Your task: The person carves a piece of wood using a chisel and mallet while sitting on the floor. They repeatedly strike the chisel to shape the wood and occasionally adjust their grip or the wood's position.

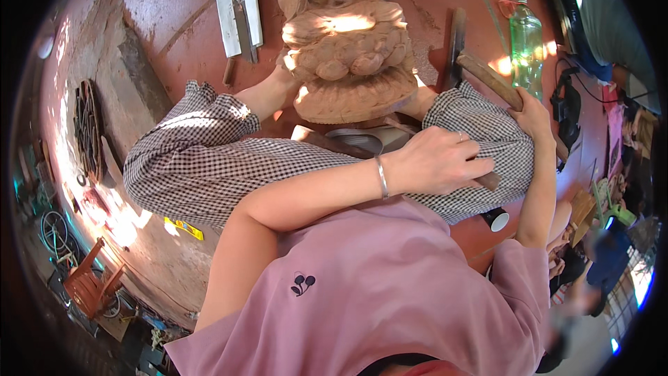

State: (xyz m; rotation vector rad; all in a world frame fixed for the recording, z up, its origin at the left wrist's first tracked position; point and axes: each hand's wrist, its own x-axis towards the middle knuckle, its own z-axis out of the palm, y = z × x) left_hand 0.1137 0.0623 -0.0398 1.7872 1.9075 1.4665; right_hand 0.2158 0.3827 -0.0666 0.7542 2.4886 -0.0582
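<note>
A brown wood carving (348, 63) with rounded, petal-like tiers stands between my lower legs. Over my lap, my left hand (435, 160) closes around a slim tool whose blunt wooden end (489, 180) sticks out past the fingers. Most of that tool is hidden by the hand; a thin piece (398, 124) shows on the carving side, and I cannot tell if it belongs to it. Beside my knee, my right hand (534, 120) grips a thick wooden stick (490, 80), which slants up toward the carving's right side without touching it.
A green plastic bottle (527, 42) and a dark bar (456, 45) are on the red floor to the right. A black cup (495, 219) sits near my thigh. Left lie a bladed tool on white sheets (240, 17) and bundled tools (89, 129). Another person (612, 21) is at far right.
</note>
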